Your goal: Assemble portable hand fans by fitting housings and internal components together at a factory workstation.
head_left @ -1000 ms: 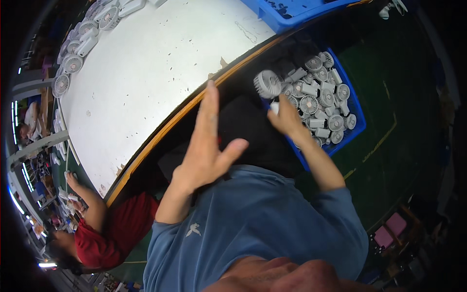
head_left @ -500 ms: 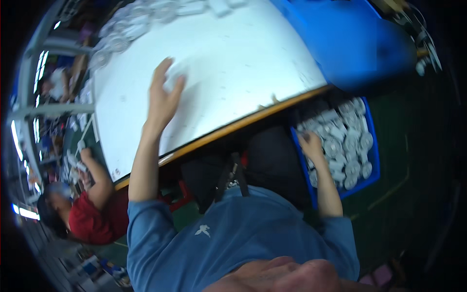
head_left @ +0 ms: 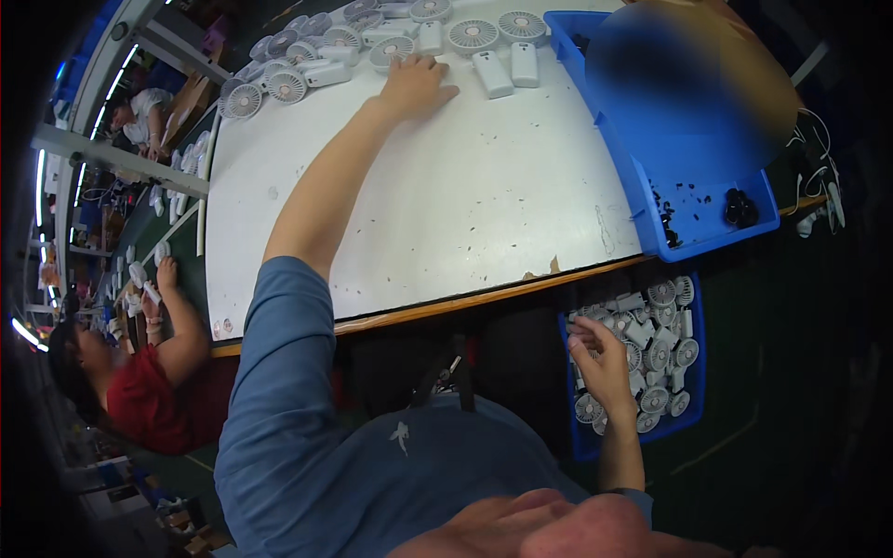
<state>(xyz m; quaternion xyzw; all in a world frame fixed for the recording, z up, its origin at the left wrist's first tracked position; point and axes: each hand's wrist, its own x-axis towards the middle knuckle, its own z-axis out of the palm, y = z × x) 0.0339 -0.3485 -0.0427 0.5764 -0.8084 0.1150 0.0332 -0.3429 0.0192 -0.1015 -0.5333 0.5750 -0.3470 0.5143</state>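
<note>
My left hand (head_left: 416, 88) reaches across the white tabletop (head_left: 446, 205) to the far row of white handheld fans. Its fingers spread over the lower edge of one fan (head_left: 393, 53), with the thumb apart to the right; whether they touch it is hard to tell. Just right of it, two fans (head_left: 493, 74) (head_left: 525, 65) lie with their handles toward me. My right hand (head_left: 603, 361) hangs below the table edge, over the left side of a blue bin (head_left: 699, 372) heaped with white handheld fans (head_left: 659, 355). Its fingers are loosely curved, thumb and forefinger apart, with nothing visible between them.
On the table's right end stands a blue crate (head_left: 642, 200) holding small black parts (head_left: 740, 208); a blurred shape covers its far part. Metal framing (head_left: 121, 158) rises at the left. A co-worker in red (head_left: 153, 400) sits left, handling white pieces.
My left hand has moved forward from the middle of the table to the far fans. My right hand stays by the bin. The view has shifted, bringing more of the far fans into sight.
</note>
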